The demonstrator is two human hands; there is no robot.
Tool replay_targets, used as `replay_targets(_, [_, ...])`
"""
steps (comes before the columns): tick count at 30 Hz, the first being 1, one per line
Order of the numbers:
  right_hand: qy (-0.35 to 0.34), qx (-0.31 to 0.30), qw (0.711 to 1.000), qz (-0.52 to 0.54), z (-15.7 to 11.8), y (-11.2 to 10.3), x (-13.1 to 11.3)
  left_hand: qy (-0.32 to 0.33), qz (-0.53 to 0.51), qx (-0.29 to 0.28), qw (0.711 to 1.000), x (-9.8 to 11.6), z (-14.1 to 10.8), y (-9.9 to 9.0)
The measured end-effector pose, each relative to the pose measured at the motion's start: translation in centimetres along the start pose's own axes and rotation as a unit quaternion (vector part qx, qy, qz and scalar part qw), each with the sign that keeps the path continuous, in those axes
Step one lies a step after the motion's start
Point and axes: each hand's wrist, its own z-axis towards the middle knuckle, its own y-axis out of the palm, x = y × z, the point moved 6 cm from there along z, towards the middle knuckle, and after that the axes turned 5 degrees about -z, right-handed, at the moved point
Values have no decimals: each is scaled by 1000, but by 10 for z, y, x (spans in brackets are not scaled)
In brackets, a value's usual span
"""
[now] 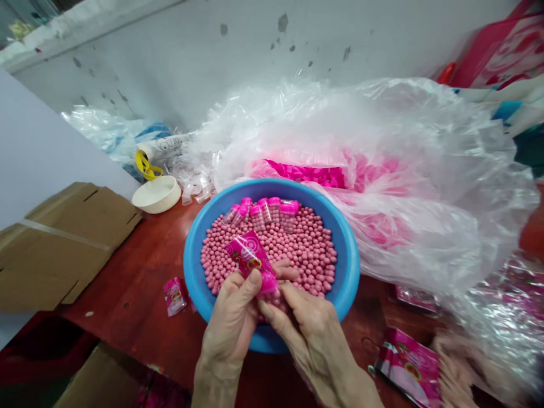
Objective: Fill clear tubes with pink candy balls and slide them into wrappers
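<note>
A blue basin (348, 249) holds many small pink balls (314, 249). Several clear jars with bright pink lids (274, 207), filled with pink balls, lie on them at the back. Over the front of the basin, my left hand (236, 306) pinches a printed pink sleeve (250, 255) between thumb and fingers. The sleeve sits around the pink-lidded end of another jar, which points down toward my palms. My right hand (308, 317) closes its thumb and forefinger on the lower part of that jar, mostly hidden by the fingers.
Left of the basin, a pink packet (174, 296), a white round lid (156, 194) and flattened cardboard (63, 243) lie on the red table (140, 283). Behind and right is a large clear bag (425, 141) with pink lids. Printed pink sleeves (410, 365) lie at the front right.
</note>
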Motion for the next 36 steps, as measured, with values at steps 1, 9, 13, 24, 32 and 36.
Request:
replay_targets(1, [-12,5,1000,-24,0,1,-1,-1,-6,12,1000,0,1,-1])
replay_targets(9, [-27,23,999,26,1,-3,-4,13,29,-24,999,4,-2,6])
replay_targets(13, [-11,-6,996,85,-1,-6,-6,10,22,-69,997,4,-7,10])
replay_targets(24, [-34,27,998,-47,3,14,-8,34,2,60,998,5,0,-3])
replay_targets(32, [-23,-38,998,-42,5,14,-9,62,25,28,997,9,0,-2])
replay_targets(36, [-76,-25,997,14,3,9,-13,56,45,-55,996,11,-4,7])
